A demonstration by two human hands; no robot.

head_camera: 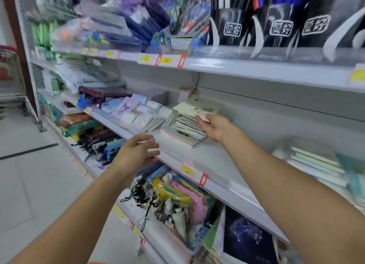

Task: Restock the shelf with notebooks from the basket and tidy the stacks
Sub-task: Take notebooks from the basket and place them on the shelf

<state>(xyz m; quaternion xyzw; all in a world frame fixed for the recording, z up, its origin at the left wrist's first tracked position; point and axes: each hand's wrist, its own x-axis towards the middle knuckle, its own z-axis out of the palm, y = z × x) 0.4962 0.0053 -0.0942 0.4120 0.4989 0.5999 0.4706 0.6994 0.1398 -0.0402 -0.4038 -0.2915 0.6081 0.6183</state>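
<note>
A loose stack of pale notebooks (189, 123) lies on the middle shelf (217, 161), its top ones tilted up against the back wall. My right hand (213, 125) reaches onto the right side of that stack, fingertips pinching the edge of a top notebook. My left hand (140, 151) hovers in front of the shelf edge, left of the stack, fingers relaxed and holding nothing. Another pile of green and white notebooks (316, 165) sits further right on the same shelf. No basket is in sight.
Small pastel notepads (136, 113) crowd the shelf left of the stack. Black pen boxes (276, 23) fill the upper shelf. The lower shelf holds pencil cases (177, 196) and a dark star-pattern book (246, 240). A metal cart (11, 82) stands at the far left.
</note>
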